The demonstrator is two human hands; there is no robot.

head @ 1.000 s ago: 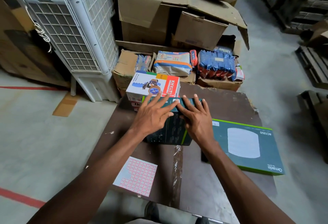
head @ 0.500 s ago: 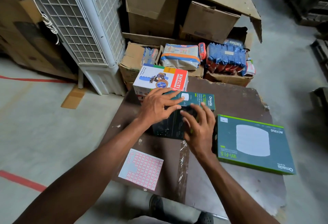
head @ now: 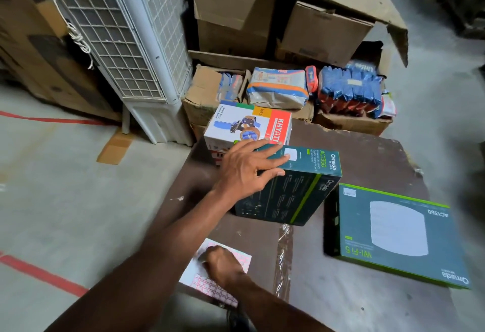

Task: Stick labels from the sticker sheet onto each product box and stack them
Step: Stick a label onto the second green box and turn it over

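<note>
A dark green Omada box (head: 296, 195) stands on edge in the middle of the brown board (head: 367, 158). My left hand (head: 249, 171) grips its top left corner, fingers over the top and thumb on the front face. A white and red Khyati box (head: 244, 126) sits on a stack just behind it. A second, flat Omada box (head: 393, 232) lies to the right, with a small label in its corner. The pink sticker sheet (head: 207, 284) lies at the board's near left edge. My right hand (head: 223, 266) rests on it, fingers bent down and blurred.
A white air cooler (head: 126, 42) stands at the back left. Large open cardboard cartons (head: 322, 29) fill the back. In front of them are low cartons holding a wrapped packet (head: 278, 87) and blue packs (head: 349, 87). Grey concrete floor with red lines surrounds the board.
My right hand has left the standing Omada box and come down under my left arm onto the sticker sheet. My left hand stays on the box's top.
</note>
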